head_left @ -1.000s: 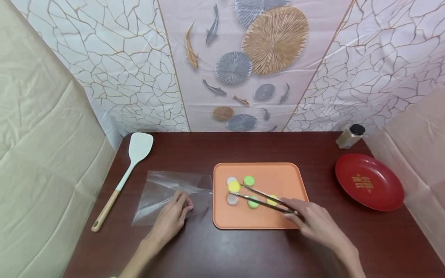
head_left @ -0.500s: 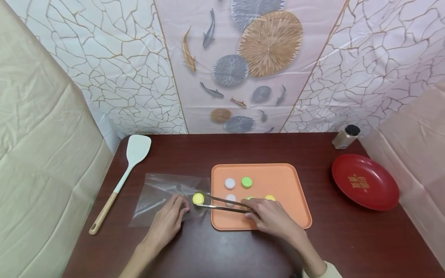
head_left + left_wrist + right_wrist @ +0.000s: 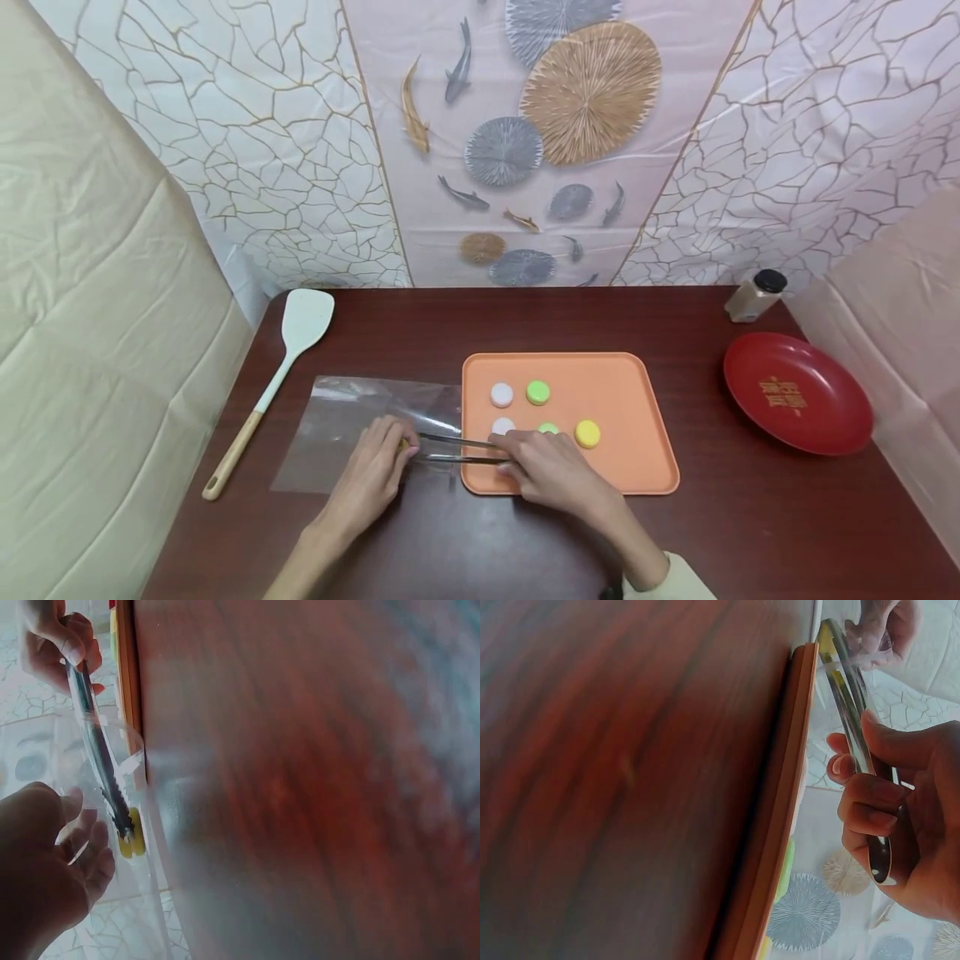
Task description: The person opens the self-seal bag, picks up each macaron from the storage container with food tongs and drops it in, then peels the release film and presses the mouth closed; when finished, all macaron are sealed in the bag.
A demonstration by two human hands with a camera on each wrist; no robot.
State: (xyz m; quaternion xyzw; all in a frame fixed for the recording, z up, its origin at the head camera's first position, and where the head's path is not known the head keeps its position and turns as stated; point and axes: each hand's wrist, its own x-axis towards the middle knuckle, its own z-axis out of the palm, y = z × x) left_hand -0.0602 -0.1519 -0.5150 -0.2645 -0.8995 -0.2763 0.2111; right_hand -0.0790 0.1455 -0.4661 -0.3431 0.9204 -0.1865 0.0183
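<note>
A clear plastic bag (image 3: 330,442) lies on the table, and my left hand (image 3: 367,467) grips its upper layer near the mouth, lifting it. My right hand (image 3: 558,471) holds metal tongs (image 3: 465,459) that reach leftward into the bag. Between the tongs' tips is a yellow macaron (image 3: 138,832), seen through the film in the left wrist view; in the head view my left fingers mostly hide it. Under and beside my right hand, an orange tray (image 3: 615,387) bears a yellow macaron (image 3: 587,433), a green macaron (image 3: 537,392), a white macaron (image 3: 502,395) and others partly covered.
A white spatula (image 3: 303,321) with a wooden handle lies at the left of the dark table (image 3: 480,550). At the right are a red plate (image 3: 825,400) and a black-capped jar (image 3: 756,296). Patterned cloth (image 3: 502,150) hangs behind the table.
My right hand has moved left with the tongs, carrying a yellow macaron from the tray into the bag. My left hand stays at the bag's mouth.
</note>
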